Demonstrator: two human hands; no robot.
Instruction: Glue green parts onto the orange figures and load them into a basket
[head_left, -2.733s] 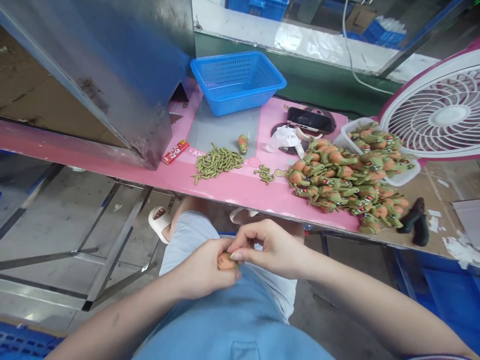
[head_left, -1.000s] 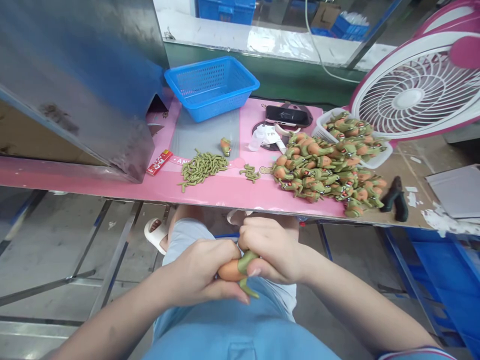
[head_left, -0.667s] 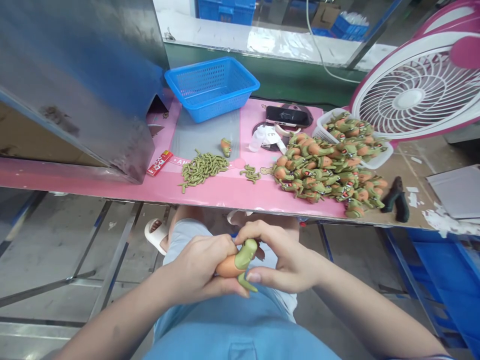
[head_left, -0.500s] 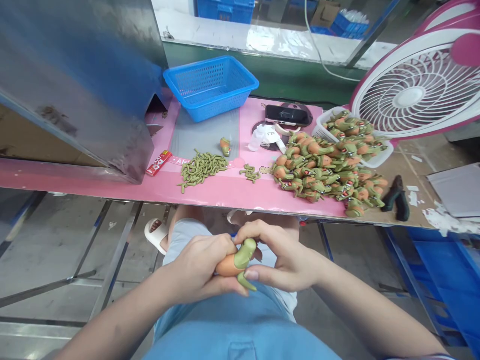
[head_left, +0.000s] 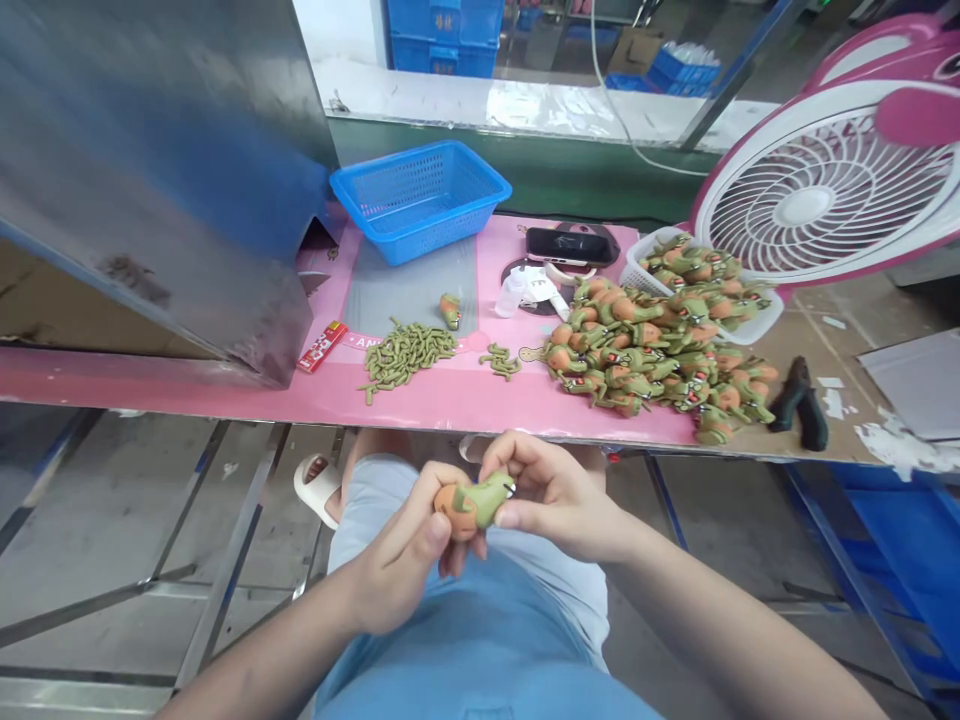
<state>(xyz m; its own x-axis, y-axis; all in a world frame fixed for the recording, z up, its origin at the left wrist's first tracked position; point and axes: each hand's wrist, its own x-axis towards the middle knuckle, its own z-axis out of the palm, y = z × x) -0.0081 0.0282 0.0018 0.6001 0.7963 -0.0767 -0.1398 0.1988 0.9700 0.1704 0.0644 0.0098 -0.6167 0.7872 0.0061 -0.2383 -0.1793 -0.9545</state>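
My left hand [head_left: 401, 565] is wrapped round the orange, rounded end of a small green-and-orange toy figure [head_left: 480, 502], held above my lap in front of the table. At the figure's green head end, my right hand [head_left: 562, 500] pinches with thumb and fingers; part of the head is hidden there. Ahead on the table lie a heap of short green curved pieces [head_left: 409, 352] and a smaller group of such pieces [head_left: 500, 361]. A single similar figure [head_left: 450, 311] lies behind the heap. To the right is a large pile of similar figures [head_left: 637, 345].
A blue basket [head_left: 427, 240] stands at the back, beside a metal box [head_left: 195, 200] on the left. A phone [head_left: 570, 246], a small clear bottle [head_left: 510, 296] and a red packet [head_left: 322, 346] lie around. On the right are a fan [head_left: 810, 205], a white basket [head_left: 754, 322] and black-handled pliers [head_left: 801, 405].
The figure has been turned in my hands, so its orange side and face end now show. My left hand has rolled, its thumb now on top. The view has tilted up slightly.
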